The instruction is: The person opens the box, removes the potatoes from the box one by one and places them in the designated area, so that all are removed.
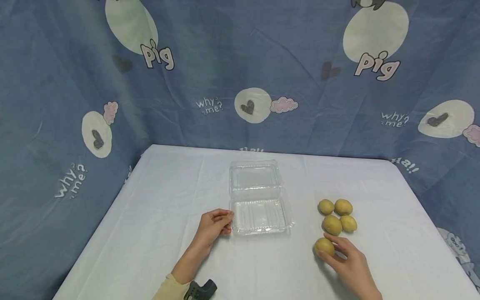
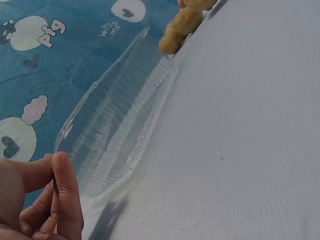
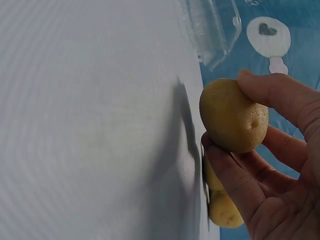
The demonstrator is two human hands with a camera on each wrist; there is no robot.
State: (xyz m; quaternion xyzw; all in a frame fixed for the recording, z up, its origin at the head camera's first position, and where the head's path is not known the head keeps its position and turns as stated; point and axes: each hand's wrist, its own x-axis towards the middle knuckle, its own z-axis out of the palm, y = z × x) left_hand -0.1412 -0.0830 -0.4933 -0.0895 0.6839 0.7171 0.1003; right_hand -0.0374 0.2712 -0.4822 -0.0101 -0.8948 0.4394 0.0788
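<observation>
My left hand (image 1: 216, 225) pinches the left rim of a clear plastic clamshell box (image 1: 260, 214) between thumb and fingers. The box lies open on the table, its lid (image 1: 256, 177) folded back toward the far side. In the left wrist view, the thumb and index finger meet on the rim of the clear box (image 2: 117, 115). With spread fingertips and thumb, my right hand (image 1: 348, 260) grips a yellow lemon (image 1: 324, 247). The right wrist view shows this lemon (image 3: 232, 116) held off the white surface. Just beyond it sit several more lemons (image 1: 332, 225) in a cluster.
A white cloth (image 1: 168, 187) covers the table. Behind and to the left hangs a blue printed curtain (image 1: 210, 50). The box stands left of the lemons, with bare cloth between them.
</observation>
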